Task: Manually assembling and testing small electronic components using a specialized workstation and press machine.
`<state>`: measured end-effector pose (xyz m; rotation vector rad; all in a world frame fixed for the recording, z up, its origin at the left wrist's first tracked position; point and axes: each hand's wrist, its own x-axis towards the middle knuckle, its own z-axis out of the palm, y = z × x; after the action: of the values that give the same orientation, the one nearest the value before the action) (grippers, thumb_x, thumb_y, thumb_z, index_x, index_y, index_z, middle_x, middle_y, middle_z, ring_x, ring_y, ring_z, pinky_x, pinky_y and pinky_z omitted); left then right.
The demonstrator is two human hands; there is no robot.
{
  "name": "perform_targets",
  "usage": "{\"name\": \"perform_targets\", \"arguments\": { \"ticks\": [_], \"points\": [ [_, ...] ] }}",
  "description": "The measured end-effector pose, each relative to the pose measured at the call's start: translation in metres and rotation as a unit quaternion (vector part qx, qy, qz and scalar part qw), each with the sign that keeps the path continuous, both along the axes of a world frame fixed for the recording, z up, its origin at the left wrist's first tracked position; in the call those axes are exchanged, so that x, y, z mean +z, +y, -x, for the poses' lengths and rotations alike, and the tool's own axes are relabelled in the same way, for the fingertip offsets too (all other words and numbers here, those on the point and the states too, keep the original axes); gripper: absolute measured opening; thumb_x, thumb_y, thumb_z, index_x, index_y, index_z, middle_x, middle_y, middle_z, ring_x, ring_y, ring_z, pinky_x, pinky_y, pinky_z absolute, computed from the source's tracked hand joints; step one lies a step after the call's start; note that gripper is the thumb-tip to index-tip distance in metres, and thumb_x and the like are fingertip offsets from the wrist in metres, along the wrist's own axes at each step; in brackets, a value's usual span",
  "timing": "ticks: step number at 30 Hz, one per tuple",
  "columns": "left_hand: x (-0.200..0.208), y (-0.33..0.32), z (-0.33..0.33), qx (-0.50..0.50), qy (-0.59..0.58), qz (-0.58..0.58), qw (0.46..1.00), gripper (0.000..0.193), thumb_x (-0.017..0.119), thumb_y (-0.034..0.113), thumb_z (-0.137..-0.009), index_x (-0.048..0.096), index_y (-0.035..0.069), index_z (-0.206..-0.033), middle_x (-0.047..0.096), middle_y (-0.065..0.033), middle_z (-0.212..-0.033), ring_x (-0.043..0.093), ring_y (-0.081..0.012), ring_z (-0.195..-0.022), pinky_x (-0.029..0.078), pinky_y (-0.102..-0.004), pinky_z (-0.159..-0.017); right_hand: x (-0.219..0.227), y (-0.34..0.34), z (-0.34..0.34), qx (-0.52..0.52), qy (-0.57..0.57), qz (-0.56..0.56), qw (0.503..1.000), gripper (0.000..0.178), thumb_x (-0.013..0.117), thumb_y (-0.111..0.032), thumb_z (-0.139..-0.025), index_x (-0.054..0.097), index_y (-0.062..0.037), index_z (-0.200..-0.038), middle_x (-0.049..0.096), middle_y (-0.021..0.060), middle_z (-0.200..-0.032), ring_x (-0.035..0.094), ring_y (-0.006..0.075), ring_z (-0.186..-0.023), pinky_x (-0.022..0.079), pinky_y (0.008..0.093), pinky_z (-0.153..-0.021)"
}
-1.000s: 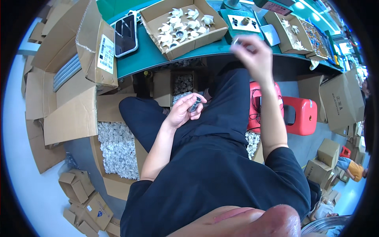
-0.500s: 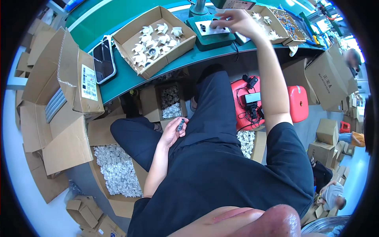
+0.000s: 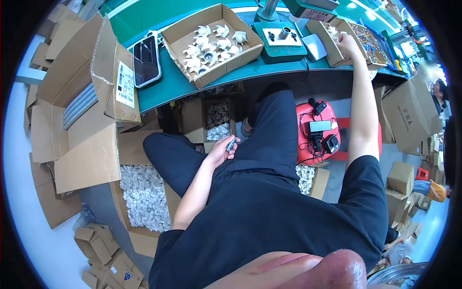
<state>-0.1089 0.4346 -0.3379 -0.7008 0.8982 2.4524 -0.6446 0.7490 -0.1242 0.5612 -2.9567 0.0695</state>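
Observation:
My left hand (image 3: 222, 151) rests on my lap, its fingers closed around a small dark grey ribbed cylinder (image 3: 231, 144). At the right of the bench, my right hand (image 3: 348, 46) is inside a shallow cardboard box (image 3: 334, 59). Its fingers are curled beside white bladed impellers (image 3: 332, 30); what they hold, if anything, is hidden. Left of that box stands a green press base (image 3: 285, 54) with a white plate carrying black knobs and an upright metal sleeve (image 3: 284, 32). Another open carton (image 3: 221, 76) holds several white impellers (image 3: 222, 44).
A phone (image 3: 147, 61) lies on the green bench beside a tall open carton (image 3: 106, 96). Small wired parts (image 3: 370, 43) fill a tray at the right. Below are a red stool (image 3: 304, 113) bearing cables and boxes of pale parts (image 3: 144, 197). Other people are at far right.
My right hand has moved right, from above the press base into the right-hand box. The metal sleeve on the plate now shows fully. My left hand still holds the ribbed cylinder; the view has shifted.

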Motion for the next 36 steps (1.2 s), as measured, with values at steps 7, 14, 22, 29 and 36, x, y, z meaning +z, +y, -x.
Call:
{"name": "perform_targets", "arguments": {
  "ticks": [7, 14, 22, 29, 36],
  "points": [
    [0.000, -0.005, -0.003, 0.042, -0.015, -0.005, 0.999, 0.033, 0.052, 0.035, -0.105, 0.060, 0.004, -0.112, 0.055, 0.0008, -0.079, 0.047, -0.0065, -0.061, 0.037, -0.0227, -0.052, 0.004, 0.005, 0.018, -0.045, -0.180, 0.116, 0.976, 0.031, 0.075, -0.028, -0.083, 0.062, -0.0017, -0.093, 0.064, 0.0105, -0.075, 0.066, 0.0134, -0.073, 0.051, 0.0315, -0.054],
    [-0.003, -0.007, -0.005, 0.047, -0.024, -0.004, 0.999, 0.034, 0.051, 0.036, -0.105, 0.060, 0.004, -0.110, 0.056, 0.0006, -0.079, 0.048, -0.0068, -0.060, 0.037, -0.0234, -0.051, 0.018, -0.006, -0.009, 0.000, -0.061, 0.256, 0.965, 0.030, 0.070, -0.028, -0.088, 0.062, -0.0013, -0.100, 0.067, 0.0076, -0.087, 0.064, 0.0112, -0.074, 0.053, 0.0273, -0.058],
    [-0.008, -0.007, 0.000, 0.042, -0.039, -0.011, 0.998, 0.034, 0.051, 0.037, -0.104, 0.060, 0.004, -0.110, 0.056, 0.0006, -0.077, 0.048, -0.0069, -0.060, 0.037, -0.0236, -0.051, 0.044, -0.038, -0.067, 0.065, -0.212, 0.550, 0.805, 0.031, 0.059, -0.028, -0.099, 0.065, -0.0029, -0.116, 0.063, 0.0033, -0.090, 0.058, 0.0108, -0.074, 0.050, 0.0251, -0.066],
    [-0.014, -0.005, 0.001, 0.037, -0.048, -0.018, 0.998, 0.034, 0.051, 0.037, -0.104, 0.061, 0.005, -0.110, 0.056, 0.0010, -0.077, 0.048, -0.0072, -0.060, 0.037, -0.0240, -0.051, 0.008, -0.123, -0.112, 0.141, -0.210, 0.471, 0.845, 0.037, 0.055, -0.035, -0.104, 0.068, -0.0014, -0.113, 0.063, 0.0021, -0.087, 0.056, 0.0103, -0.073, 0.046, 0.0254, -0.065],
    [-0.018, -0.009, -0.002, 0.060, -0.041, -0.034, 0.997, 0.035, 0.052, 0.037, -0.103, 0.061, 0.004, -0.110, 0.056, 0.0007, -0.077, 0.047, -0.0074, -0.059, 0.036, -0.0244, -0.051, 0.020, -0.145, -0.106, 0.120, -0.218, 0.349, 0.904, 0.055, 0.055, -0.051, -0.101, 0.071, -0.0004, -0.113, 0.069, 0.0099, -0.087, 0.063, 0.0166, -0.077, 0.050, 0.0304, -0.072]
  ]
}}
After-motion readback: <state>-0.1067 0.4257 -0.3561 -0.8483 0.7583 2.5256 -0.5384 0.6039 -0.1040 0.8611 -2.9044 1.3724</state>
